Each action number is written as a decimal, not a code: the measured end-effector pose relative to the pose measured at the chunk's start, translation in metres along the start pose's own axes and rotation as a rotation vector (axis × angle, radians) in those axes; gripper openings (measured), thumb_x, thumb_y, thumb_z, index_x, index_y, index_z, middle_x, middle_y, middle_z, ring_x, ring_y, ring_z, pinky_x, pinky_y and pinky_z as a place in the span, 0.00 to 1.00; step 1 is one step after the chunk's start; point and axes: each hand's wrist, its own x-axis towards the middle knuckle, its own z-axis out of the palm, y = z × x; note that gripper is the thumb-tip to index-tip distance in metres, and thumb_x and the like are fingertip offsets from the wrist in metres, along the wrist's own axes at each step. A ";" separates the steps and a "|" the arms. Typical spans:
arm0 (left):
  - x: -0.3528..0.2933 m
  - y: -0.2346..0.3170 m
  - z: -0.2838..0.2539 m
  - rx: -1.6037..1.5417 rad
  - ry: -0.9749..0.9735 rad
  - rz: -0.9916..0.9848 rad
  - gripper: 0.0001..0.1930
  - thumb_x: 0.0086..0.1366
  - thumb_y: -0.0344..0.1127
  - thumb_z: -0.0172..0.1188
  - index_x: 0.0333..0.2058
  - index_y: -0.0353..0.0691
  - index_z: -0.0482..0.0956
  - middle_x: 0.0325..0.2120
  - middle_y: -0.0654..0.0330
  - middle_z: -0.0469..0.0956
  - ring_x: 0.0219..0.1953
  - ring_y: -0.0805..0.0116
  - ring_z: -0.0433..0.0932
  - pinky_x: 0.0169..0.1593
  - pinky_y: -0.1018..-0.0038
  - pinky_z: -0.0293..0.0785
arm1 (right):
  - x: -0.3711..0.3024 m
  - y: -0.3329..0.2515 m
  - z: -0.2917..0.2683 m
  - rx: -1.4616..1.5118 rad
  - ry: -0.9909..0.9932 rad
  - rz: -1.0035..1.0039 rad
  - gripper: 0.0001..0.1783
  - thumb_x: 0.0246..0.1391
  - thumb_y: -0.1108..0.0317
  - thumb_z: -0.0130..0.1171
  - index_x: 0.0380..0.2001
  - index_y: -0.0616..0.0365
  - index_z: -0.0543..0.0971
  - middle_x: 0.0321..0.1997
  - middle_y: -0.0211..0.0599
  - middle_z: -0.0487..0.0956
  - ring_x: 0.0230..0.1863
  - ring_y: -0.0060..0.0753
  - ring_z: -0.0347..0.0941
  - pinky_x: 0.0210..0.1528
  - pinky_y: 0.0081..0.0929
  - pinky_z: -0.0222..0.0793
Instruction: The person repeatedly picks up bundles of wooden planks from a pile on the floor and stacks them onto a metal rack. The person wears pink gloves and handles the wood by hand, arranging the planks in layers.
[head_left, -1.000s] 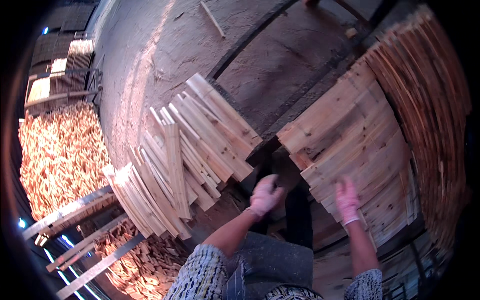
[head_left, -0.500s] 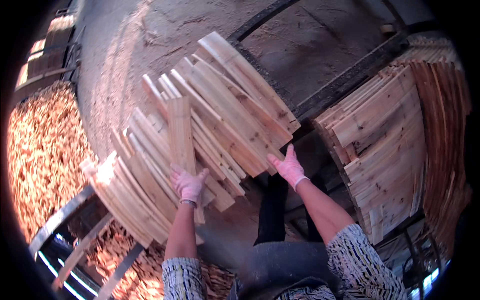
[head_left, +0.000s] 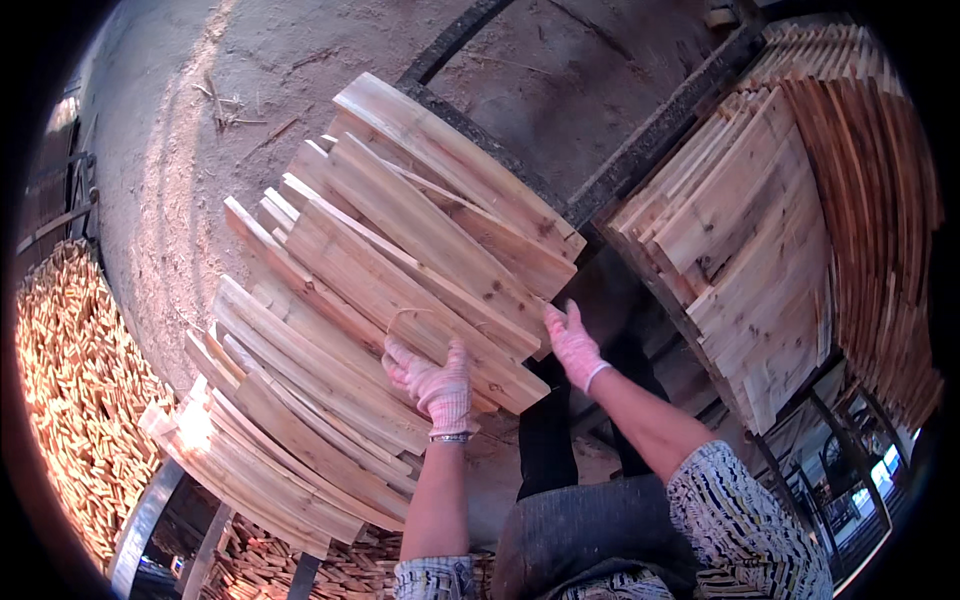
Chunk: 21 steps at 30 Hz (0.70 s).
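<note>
Our left hand (head_left: 432,385) spreads its grip loosely over boards (head_left: 440,232) fanned before us; whether our right hand (head_left: 574,348) pinches their ends, we cannot tell. Uneven overlaps could make some slide.

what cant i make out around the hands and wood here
All in the head view:
Left hand: palm, hidden by its back.
Right hand: whether it touches a board, too small to tell.
Boards: lower ones, covered by upper ones.
Stick pile: left side, cut off by the dark rim.
</note>
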 end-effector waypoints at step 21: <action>0.020 -0.053 0.004 -0.530 -0.148 -0.218 0.50 0.69 0.57 0.57 0.74 0.39 0.36 0.73 0.49 0.47 0.71 0.55 0.54 0.71 0.64 0.52 | -0.081 -0.119 0.018 -0.711 -0.346 -0.361 0.48 0.39 0.40 0.73 0.57 0.58 0.68 0.47 0.51 0.82 0.49 0.54 0.79 0.51 0.43 0.76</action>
